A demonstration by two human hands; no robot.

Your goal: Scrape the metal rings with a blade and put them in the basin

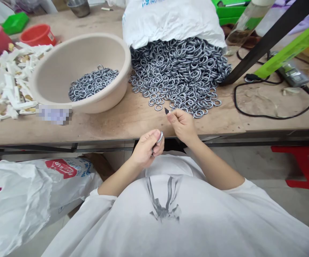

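My left hand (146,147) is closed around a grey ring (160,137), whose edge shows between the thumb and fingers. In the fist of my right hand (182,125) is a small blade (167,111) with a dark pointed tip; its handle is hidden. Both hands are close together at the table's front edge, apart from each other. Just beyond them lies a big heap of grey rings (181,71), spilling from a white sack (170,21). To the left, a beige basin (80,44) holds a smaller pile of rings (92,84).
White plastic scraps (12,78) are strewn at the left, near a red bowl (36,35). A dark slanted post (267,46), a green bar (290,50) and a black cable (274,117) occupy the right. Below the table are a white sack (41,189) and a red stool (304,167).
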